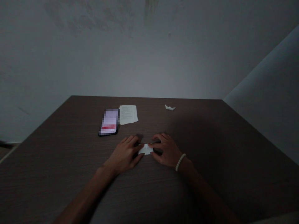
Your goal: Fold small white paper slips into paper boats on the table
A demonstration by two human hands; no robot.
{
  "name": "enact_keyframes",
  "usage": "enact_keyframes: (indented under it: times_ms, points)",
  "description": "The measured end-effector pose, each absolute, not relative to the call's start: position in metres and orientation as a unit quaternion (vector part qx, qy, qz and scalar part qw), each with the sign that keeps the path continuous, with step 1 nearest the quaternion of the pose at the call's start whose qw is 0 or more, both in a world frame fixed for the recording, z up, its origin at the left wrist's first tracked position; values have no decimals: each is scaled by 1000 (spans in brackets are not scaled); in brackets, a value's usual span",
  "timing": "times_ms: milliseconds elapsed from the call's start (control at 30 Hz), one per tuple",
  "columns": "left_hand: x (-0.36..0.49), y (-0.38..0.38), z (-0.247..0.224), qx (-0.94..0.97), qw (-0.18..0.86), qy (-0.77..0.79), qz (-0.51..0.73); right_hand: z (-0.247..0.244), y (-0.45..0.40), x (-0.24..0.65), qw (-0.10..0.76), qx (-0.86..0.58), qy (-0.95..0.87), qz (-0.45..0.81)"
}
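A small white piece of paper (146, 149) with faint print lies on the dark wooden table (70, 149), between my two hands. It looks folded into a short rectangle. My left hand (127, 154) grips its left end, thumb at the near edge and index finger on top. At the right end, my right hand (167, 151) holds it the same way, thumb near and index finger along the far side. A beaded bracelet (180, 162) circles my right wrist. The parts of the paper under my fingertips are hidden.
Beyond my left hand lies a phone (109, 122) with a blurred, lit screen. Touching or close beside it is a stack of printed paper sheets (127, 114). A small folded paper boat (170, 107) sits near the far edge. Behind the table rises a grey wall (149, 62).
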State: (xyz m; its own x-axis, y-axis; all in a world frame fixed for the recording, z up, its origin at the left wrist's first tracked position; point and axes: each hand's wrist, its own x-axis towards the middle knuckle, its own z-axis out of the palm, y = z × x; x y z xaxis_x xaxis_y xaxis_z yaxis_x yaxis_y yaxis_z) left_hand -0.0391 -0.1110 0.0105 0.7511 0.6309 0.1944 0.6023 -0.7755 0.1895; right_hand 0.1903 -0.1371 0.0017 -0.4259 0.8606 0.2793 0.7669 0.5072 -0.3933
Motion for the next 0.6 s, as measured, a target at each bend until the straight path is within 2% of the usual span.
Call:
enact_keyframes:
  times_ms: [400,600]
  points:
    - [-38,-112,13,930,69,333,140,-9,-134,184,251,-513,-817,78]
    - [-34,-111,9,912,74,356,189,-9,-134,184,255,-516,-813,90]
